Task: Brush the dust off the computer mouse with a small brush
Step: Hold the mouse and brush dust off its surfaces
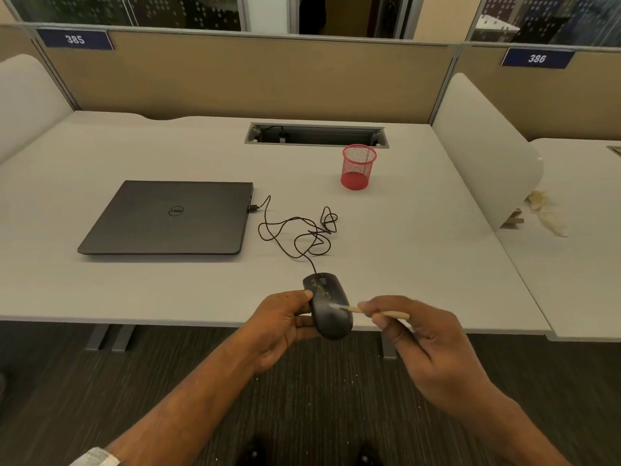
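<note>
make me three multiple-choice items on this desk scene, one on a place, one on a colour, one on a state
1. Where is the computer mouse?
A. flat on the desk
B. held in the left hand
C. in the mesh cup

2. What colour is the mesh pen cup?
A. red
B. blue
C. black

3. What state is the laptop in?
A. open
B. shut
C. standing on its edge

Answers:
1 B: the left hand grips it at the desk edge, while the right hand holds the small brush against it.
2 A: its mesh is red.
3 B: its lid lies flat, logo up.
</note>
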